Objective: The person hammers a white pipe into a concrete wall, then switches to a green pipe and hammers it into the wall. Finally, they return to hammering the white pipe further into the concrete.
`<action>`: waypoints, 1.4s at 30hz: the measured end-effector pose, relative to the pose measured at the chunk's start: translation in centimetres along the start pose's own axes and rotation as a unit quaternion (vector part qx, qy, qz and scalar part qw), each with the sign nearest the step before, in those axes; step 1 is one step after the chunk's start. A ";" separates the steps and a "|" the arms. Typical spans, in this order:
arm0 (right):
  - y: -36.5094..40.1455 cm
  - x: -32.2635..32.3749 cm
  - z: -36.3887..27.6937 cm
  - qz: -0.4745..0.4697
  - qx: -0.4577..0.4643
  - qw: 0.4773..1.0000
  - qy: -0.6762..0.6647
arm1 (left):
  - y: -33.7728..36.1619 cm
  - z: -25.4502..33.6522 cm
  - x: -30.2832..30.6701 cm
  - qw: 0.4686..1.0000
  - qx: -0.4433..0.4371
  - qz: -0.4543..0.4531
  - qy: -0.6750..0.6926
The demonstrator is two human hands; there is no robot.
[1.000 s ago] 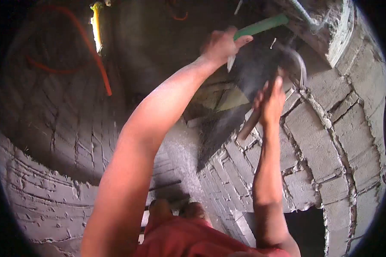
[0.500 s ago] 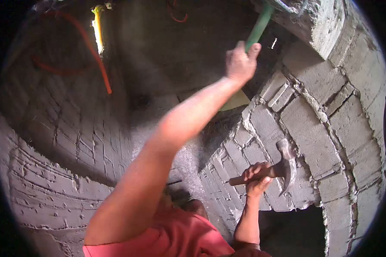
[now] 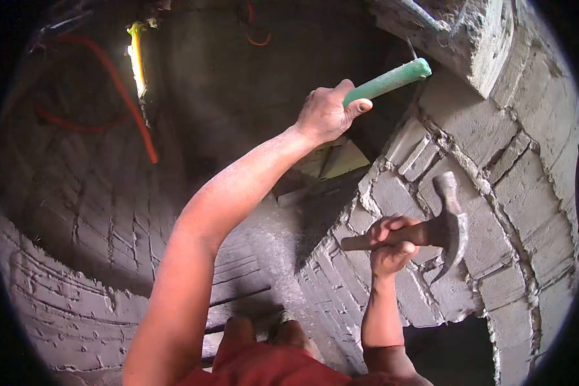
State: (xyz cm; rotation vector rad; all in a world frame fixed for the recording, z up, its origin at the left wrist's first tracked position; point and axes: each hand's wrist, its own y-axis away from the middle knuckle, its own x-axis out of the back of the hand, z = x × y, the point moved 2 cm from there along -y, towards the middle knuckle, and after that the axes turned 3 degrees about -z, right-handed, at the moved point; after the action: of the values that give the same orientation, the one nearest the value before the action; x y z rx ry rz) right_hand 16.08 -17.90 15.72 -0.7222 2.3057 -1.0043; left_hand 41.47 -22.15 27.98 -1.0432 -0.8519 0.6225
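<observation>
My left hand is wrapped round a green tube, which slants up to the right with its far end close below a rough concrete beam. Lower right, my right hand grips a claw hammer by its wooden handle. The hammer's metal head points right, in front of the block wall. The lower end of the green tube is hidden inside my left fist.
A dark square opening lies low in the block wall. Orange conduit hangs at the upper left, near a bright yellow piece. Scored plaster covers the left wall. My feet stand on narrow boards below.
My left hand has come down and to the left, and the green tube has tipped from steep to a flatter slant. The hammer has risen slightly and moved right with my right hand.
</observation>
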 end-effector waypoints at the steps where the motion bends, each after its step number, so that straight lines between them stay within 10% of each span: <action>1: -0.9 -0.4 -0.1 -0.001 0.001 1.000 0.002 | -0.4 0.0 0.0 1.000 0.017 -0.004 -0.021; 22: -6.1 -2.3 0.7 0.002 0.107 0.994 -0.005 | -2.4 -2.4 1.4 0.998 -0.016 -0.026 -0.048; 28: -11.0 -4.2 5.2 -0.025 0.217 0.952 -0.214 | -2.5 -1.9 2.8 0.995 -0.005 -0.043 -0.085; 30: -13.9 -5.5 5.8 0.039 0.092 0.989 0.105 | -2.3 -1.6 3.0 0.995 -0.002 -0.047 -0.093; 34: -13.4 -5.7 5.8 0.047 0.064 0.988 -0.134 | -2.5 -0.7 3.4 0.995 -0.001 -0.023 -0.096; 36: -13.0 -5.5 6.3 0.001 0.192 0.965 -0.179 | -2.3 -0.6 3.9 0.991 0.072 -0.086 -0.080; 38: -13.9 -5.1 8.4 -0.006 0.181 0.958 -0.223 | -2.4 -0.5 3.9 0.992 0.060 -0.082 -0.075; 40: -15.3 -6.0 5.9 -0.001 -0.105 0.994 0.032 | -2.8 -1.0 3.6 0.991 0.102 -0.066 -0.055; 42: -14.1 -5.6 6.7 0.006 -0.135 0.989 0.053 | -2.3 -1.4 3.6 0.988 0.137 -0.058 -0.039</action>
State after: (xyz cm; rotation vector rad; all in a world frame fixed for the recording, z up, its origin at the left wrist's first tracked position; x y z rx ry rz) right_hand 28.07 -25.80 23.96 -0.7761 2.5662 -0.7482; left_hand 44.67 -20.85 30.88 -0.7197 -0.8607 0.6649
